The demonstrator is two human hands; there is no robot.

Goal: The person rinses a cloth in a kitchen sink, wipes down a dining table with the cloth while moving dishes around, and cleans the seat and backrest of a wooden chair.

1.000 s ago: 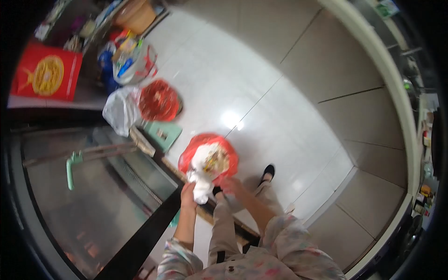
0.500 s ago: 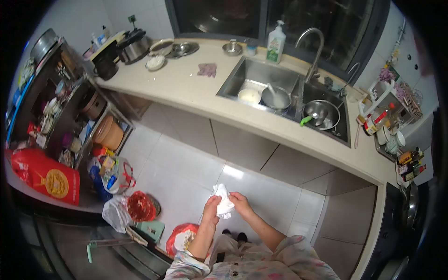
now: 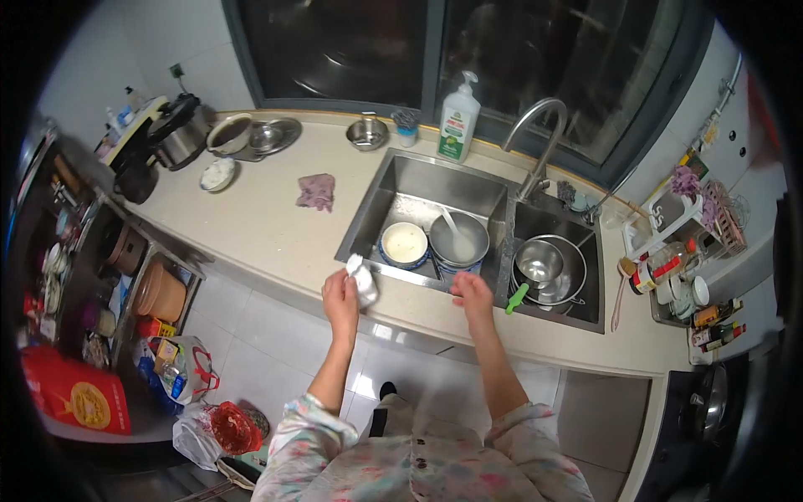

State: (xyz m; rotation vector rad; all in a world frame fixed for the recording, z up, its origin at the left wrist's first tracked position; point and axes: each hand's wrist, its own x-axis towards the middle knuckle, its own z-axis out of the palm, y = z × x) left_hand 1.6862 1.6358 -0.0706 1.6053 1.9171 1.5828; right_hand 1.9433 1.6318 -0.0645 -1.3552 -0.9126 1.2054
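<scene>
Head view: left hand (image 3: 340,301) pinches a crumpled white wad (image 3: 364,283) near the sink's (image 3: 365,203) seven-o'clock corner; half-curled right hand (image 3: 473,294) looks empty. Probably light, squishy: hold its bunched middle.

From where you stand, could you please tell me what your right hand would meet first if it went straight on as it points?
Probably the grey bowl in the sink, just ahead of the right hand, though its height is unclear and it might pass above.
</scene>
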